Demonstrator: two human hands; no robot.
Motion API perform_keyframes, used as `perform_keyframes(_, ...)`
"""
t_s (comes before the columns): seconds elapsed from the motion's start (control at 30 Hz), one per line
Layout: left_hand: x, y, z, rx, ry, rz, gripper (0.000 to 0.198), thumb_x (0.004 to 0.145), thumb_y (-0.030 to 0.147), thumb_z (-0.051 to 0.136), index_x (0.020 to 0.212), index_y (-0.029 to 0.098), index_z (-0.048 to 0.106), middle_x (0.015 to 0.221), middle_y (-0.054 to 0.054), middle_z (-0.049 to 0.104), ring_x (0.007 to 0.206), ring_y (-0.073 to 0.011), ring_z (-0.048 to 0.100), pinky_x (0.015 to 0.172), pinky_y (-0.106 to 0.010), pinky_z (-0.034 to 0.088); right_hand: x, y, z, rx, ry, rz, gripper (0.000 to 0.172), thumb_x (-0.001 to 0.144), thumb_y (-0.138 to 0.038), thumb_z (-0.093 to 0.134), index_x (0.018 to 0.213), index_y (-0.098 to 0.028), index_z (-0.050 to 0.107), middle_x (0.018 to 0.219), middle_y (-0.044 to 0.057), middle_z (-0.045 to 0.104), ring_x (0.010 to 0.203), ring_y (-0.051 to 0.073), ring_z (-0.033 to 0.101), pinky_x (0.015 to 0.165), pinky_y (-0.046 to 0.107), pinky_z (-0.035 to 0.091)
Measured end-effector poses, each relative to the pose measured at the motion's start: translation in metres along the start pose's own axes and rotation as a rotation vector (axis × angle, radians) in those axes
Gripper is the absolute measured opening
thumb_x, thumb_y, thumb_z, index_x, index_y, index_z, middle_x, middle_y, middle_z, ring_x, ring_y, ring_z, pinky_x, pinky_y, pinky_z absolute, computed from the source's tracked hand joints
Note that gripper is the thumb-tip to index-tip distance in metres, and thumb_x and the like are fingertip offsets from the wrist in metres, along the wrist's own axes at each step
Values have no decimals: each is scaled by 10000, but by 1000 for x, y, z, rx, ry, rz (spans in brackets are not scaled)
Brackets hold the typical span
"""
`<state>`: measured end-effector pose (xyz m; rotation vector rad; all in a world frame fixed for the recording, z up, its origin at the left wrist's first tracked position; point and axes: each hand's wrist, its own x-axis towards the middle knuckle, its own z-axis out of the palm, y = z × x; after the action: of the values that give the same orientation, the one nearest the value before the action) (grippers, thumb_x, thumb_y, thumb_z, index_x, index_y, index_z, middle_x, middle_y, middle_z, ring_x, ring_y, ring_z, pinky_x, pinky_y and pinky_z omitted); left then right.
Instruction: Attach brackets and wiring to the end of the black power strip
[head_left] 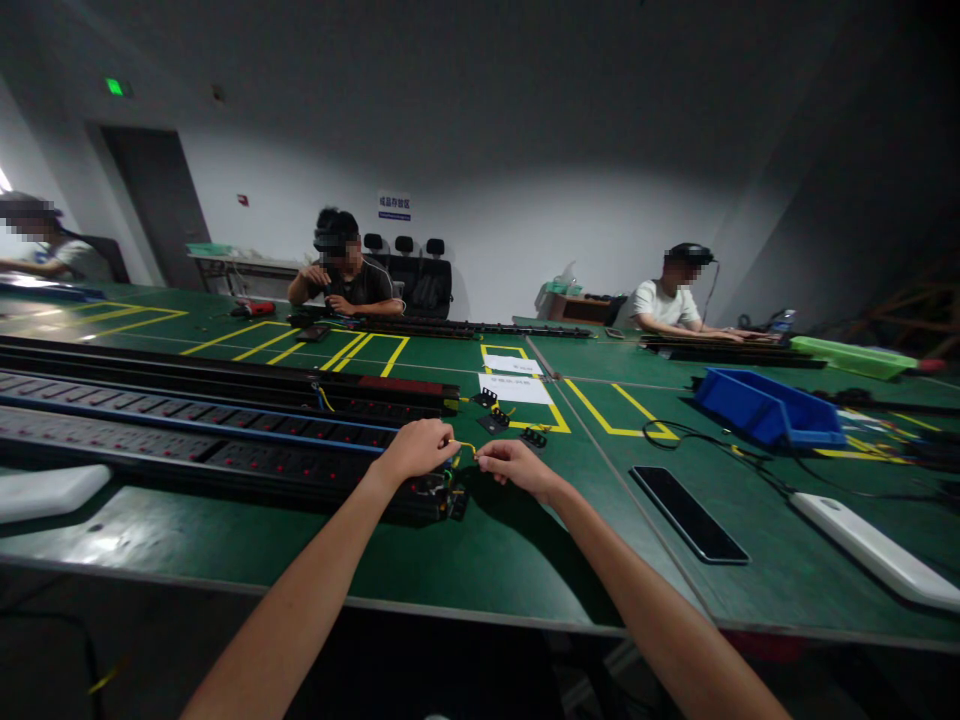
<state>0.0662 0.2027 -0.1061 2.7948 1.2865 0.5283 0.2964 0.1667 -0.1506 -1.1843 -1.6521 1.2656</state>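
My right hand (517,468) is closed in a pinch on the free end of a short yellow wire (466,445). The wire's other side runs to the fingertips of my left hand (421,446), which are closed around it. My left hand is over the end of a long black power strip (300,462), whose sockets carry small red marks. Small wires and parts show at the strip's open end (448,500). Beyond my hands, small black end brackets (493,420) with yellow wires lie on the green table (517,570).
More long black strips (225,385) lie to the left. At the right are a phone (690,513), a white device (874,545), black cables (720,440) and a blue bin (769,408). Paper labels (514,388) lie ahead. Several people sit around the table.
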Motion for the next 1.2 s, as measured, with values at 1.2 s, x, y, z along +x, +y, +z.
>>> perform_keyframes(1.2,0,0,0,4,17,5,271,929,390,540,767,200,644,813,-51,690,758,-196,646,645,-275,412,1,1,1,-3,11,3,458,687,-561,791,897,-162,712,753,9,656,560,87,484,530,234,374)
